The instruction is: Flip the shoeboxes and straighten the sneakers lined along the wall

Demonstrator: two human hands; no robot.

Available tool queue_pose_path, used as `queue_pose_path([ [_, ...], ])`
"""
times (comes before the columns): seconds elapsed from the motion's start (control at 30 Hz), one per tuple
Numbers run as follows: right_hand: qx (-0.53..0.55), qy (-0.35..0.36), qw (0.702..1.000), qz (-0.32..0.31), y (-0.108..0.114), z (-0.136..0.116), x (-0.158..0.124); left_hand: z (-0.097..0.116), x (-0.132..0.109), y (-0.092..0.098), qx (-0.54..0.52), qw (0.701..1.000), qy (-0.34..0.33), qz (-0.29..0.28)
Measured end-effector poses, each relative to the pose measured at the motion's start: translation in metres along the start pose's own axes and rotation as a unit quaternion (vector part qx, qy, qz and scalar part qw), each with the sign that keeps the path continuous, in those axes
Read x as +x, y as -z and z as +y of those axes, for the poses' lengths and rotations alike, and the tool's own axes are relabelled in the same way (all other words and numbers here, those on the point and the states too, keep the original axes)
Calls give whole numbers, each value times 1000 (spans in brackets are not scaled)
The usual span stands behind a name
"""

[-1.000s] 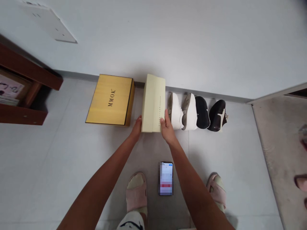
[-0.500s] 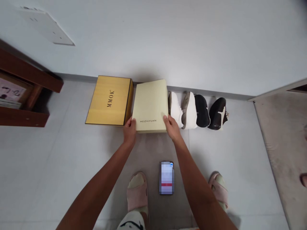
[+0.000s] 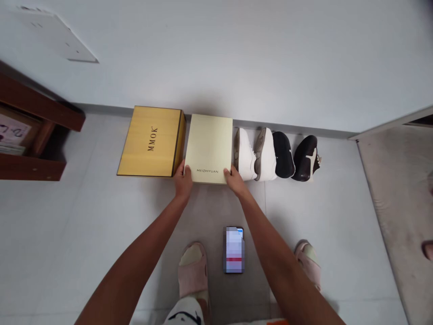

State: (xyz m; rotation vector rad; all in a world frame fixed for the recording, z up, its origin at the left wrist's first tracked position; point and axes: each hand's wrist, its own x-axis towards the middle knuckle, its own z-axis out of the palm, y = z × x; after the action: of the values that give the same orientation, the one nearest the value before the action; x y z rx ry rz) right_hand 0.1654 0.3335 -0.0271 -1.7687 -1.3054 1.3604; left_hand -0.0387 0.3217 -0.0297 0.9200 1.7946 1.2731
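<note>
A cream shoe box marked MEIZHIYUAN lies flat on the floor against the wall. It sits between a yellow box marked MMOK and a pair of white shoes. My left hand grips the cream box's near left corner, thumb on top. Gripping the near right corner in the same way is my right hand.
A pair of black shoes stands right of the white pair along the wall. A phone lies on the floor between my feet in pink slippers. A dark wooden shelf is at the left, a rug at the right.
The cream box stood on its side a second ago. It has been tipped down flat with its lid up and shifted slightly left, close beside the yellow box. Both hands stayed on it.
</note>
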Motion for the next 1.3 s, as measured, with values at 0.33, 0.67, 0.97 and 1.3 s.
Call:
queue_pose_path([
  [0.33, -44, 17, 999, 0, -3, -3, 15, -10, 16, -5, 41, 999, -34, 12],
  [0.67, -9, 40, 999, 12, -2, 0, 6, -13, 19, -5, 68, 996, -56, 6],
  [0.97, 90, 68, 985, 127, 71, 34, -36, -9, 7, -8, 149, 980, -121, 46],
  [1.3, -54, -38, 970, 234, 175, 89, -28, 96, -61, -125, 363, 748, -357, -426],
])
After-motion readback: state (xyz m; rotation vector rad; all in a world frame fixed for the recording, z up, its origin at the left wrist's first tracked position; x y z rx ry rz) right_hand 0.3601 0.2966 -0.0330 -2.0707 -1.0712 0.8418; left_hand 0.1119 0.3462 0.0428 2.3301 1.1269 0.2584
